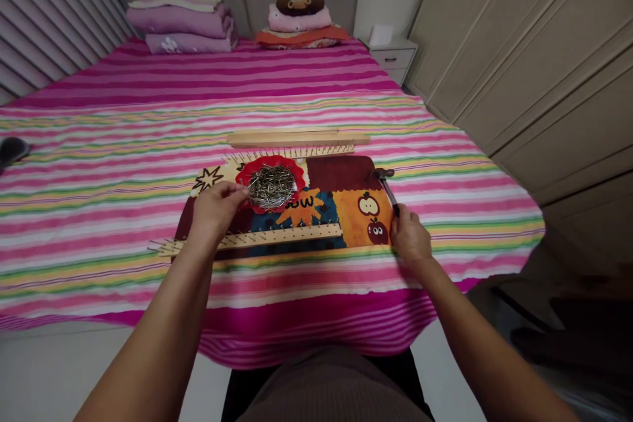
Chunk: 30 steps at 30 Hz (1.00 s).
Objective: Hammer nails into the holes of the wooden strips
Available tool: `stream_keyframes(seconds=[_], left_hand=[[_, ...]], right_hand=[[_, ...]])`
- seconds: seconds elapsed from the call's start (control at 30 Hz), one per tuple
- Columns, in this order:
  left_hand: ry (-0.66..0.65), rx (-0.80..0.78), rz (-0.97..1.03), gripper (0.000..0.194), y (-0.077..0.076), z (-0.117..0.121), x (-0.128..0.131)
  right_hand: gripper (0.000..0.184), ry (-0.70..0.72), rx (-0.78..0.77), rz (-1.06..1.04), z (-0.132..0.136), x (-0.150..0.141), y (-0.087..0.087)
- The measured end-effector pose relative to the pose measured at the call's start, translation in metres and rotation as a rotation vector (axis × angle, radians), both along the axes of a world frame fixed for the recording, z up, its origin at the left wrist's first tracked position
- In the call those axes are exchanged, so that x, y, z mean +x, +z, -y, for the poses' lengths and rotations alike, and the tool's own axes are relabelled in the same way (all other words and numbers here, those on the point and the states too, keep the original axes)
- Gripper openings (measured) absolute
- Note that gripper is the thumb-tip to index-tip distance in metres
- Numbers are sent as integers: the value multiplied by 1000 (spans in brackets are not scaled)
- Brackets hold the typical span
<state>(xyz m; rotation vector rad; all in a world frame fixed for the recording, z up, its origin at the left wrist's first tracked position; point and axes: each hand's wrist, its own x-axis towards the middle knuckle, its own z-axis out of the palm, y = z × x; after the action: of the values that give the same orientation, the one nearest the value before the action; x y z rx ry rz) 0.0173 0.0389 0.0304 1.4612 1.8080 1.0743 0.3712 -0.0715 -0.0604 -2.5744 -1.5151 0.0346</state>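
My right hand [411,233] is wrapped round the dark handle of a hammer [390,194], whose head [382,173] rests over the right end of a colourful printed board [341,175]. At the left rim of a red scalloped dish [300,179], my left hand [217,206] has its thumb and fingers pinched together; what they hold, if anything, is too small to make out. A heap of nails [271,186] fills the dish. Along the board's near edge lies a wooden strip [316,232] with nails standing in its left part. Behind the dish is another strip [291,154] studded with nails.
A plain wooden strip [297,139] lies just beyond the board. Everything sits on a striped bedspread [123,165]. Folded purple bedding [185,23] and a pillow stack [299,20] are at the far end. Wardrobe doors [534,46] rise on the right; a dark object [13,150] is far left.
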Motion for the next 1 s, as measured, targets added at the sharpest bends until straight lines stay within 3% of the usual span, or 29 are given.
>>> stream_keyframes(seconds=[0.13,0.33,0.47,0.57,0.8,1.0], left_hand=[[44,32,320,30,-1,51,-4],[51,-53,263,28,-34,103,12],[104,-6,173,27,-63,108,25],[140,83,137,26,-76,105,31],[139,224,-22,23,-85,102,40],[124,249,-109,20,-92,100,44]], right_hand=[[38,0,0,-10,-1,1,-1],[37,-14,-27,-6,-1,-1,2],[38,-13,-39,0,-1,-2,3],[39,-10,-33,1,-1,-1,2],[39,-7,-19,-2,-1,1,-1],[37,-4,-9,8,0,1,-2]])
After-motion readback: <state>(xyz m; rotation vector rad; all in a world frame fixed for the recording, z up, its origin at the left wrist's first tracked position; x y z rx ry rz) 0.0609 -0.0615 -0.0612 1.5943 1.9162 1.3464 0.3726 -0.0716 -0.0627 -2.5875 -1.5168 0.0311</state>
